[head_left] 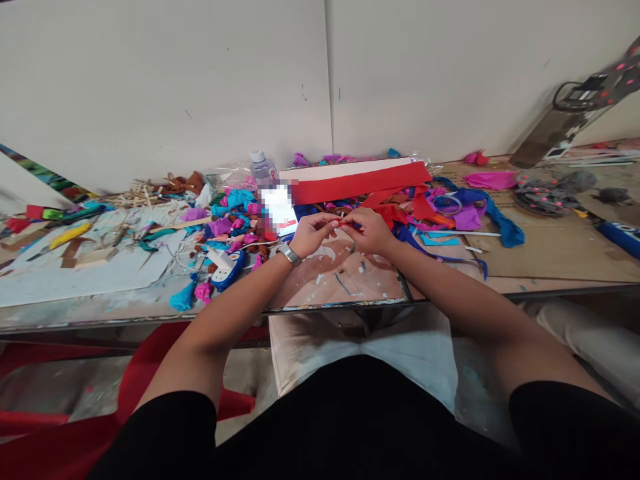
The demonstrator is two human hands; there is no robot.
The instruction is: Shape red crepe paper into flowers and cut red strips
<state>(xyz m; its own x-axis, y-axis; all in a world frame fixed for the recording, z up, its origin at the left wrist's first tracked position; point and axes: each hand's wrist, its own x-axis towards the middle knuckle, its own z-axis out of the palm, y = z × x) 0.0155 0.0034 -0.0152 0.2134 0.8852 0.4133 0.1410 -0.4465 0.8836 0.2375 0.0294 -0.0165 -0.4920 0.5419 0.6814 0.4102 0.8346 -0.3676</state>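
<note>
Close together over the table edge, both hands pinch a small red piece of crepe paper (341, 224). My left hand (313, 233), with a metal watch at the wrist, closes its thumb and fingertips on one side of it. From the other side, my right hand (371, 230) grips it with fingers curled. The fingers cover most of the piece, so its shape is hard to make out. Just beyond the hands lies a long red crepe paper strip (357, 185) on a heap of colored scraps. A lit phone (280, 208) leans behind my left hand.
On the left are a blue power socket (227, 270) with a white plug, blue and pink paper flowers, and a yellow utility knife (70, 235). A capped bottle (263, 167) stands at the back. Cardboard (530, 250) covers the right side, near a tilted dark bottle (543, 137).
</note>
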